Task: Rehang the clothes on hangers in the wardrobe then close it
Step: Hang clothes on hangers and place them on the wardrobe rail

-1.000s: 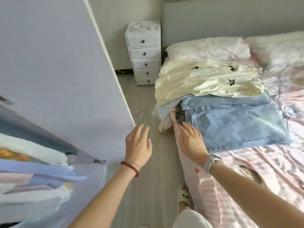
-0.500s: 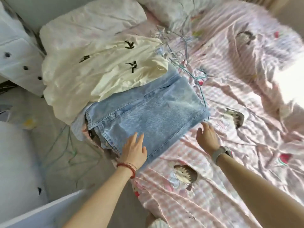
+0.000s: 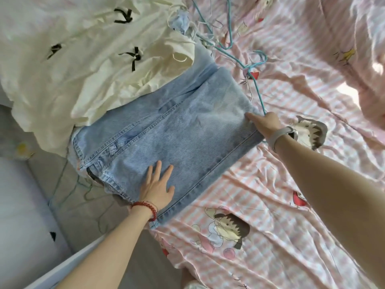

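Flat on jeans [image 3: 177, 130], left hand [image 3: 157, 187].

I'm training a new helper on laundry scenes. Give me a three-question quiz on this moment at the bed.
1. True or false: the left hand lies flat on the folded jeans.
2. Which hand wears the red bracelet? A left, B right.
3. Fill in: the right hand touches the jeans' far ____.

Key: 1 true; 2 A; 3 corner, beside the blue hanger.

Two hands [image 3: 158, 189] [image 3: 265, 124], one folded jeans [image 3: 177, 130], one cream garment [image 3: 89, 59].
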`<move>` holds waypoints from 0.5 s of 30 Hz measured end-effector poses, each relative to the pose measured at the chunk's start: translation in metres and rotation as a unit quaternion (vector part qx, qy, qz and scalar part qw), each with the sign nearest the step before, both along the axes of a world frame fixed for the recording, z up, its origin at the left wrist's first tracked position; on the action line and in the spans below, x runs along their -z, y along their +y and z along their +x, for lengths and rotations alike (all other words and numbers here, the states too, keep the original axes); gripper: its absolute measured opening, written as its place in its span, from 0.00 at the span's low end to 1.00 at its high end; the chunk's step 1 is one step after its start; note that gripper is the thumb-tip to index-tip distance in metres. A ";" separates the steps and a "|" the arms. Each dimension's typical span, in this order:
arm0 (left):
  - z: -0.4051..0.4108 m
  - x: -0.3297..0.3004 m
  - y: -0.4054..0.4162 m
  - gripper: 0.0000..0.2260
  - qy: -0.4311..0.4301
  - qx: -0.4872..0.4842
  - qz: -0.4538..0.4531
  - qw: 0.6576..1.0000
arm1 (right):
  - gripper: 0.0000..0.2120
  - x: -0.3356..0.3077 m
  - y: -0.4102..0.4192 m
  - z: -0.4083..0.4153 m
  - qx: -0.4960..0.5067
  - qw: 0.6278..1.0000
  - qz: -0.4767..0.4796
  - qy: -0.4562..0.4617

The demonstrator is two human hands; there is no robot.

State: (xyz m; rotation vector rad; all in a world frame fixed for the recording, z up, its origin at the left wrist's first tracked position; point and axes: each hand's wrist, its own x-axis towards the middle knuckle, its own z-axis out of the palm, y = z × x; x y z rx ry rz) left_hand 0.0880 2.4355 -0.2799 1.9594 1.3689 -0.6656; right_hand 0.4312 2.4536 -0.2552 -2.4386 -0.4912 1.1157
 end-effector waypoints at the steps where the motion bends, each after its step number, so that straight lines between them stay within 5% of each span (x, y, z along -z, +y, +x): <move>1: 0.000 -0.002 0.002 0.28 0.002 -0.001 -0.010 1.000 | 0.19 -0.001 0.000 -0.002 0.013 1.000 0.015 -0.019; 10: 0.020 -0.026 0.015 0.23 0.030 -0.048 -0.057 0.997 | 0.12 -0.018 -0.018 -0.026 0.035 0.981 0.148 -0.121; 15: 0.035 -0.051 0.019 0.20 0.004 -0.057 -0.037 0.998 | 0.10 -0.034 -0.051 -0.055 0.149 0.962 0.221 -0.050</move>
